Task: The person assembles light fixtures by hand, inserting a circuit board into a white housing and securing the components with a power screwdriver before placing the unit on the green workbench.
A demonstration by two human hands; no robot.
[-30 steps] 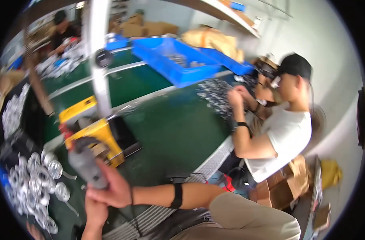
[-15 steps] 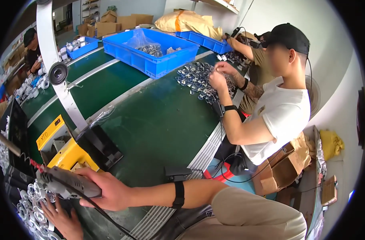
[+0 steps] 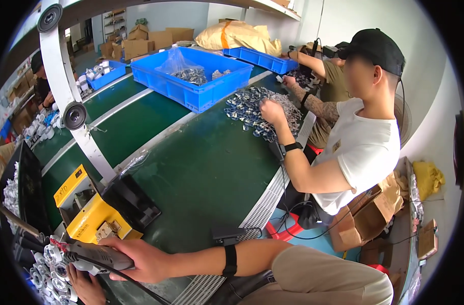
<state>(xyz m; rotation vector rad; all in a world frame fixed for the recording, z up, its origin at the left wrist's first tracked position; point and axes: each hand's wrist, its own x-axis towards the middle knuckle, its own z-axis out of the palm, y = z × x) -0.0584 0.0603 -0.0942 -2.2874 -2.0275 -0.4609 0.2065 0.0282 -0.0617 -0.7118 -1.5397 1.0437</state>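
My right hand grips a grey corded electric screwdriver, fingers wrapped round its body. The tool's red-tipped front end points left, over a cluster of white round plastic parts. Low in the picture, my left hand is at the edge of this cluster, just under the tool. Its fingers close on one white round part beneath the tool's front end. The black cord and the tool partly cover the fingers.
A yellow machine housing and a black panel stand beyond my hands, by a white post. On the green table, a co-worker in a white shirt handles a pile of small parts near a blue crate.
The screwdriver has moved slightly right and down, with its front end now at the white parts. My left hand's spread fingers have drawn together under it. The whole view has shifted a little.
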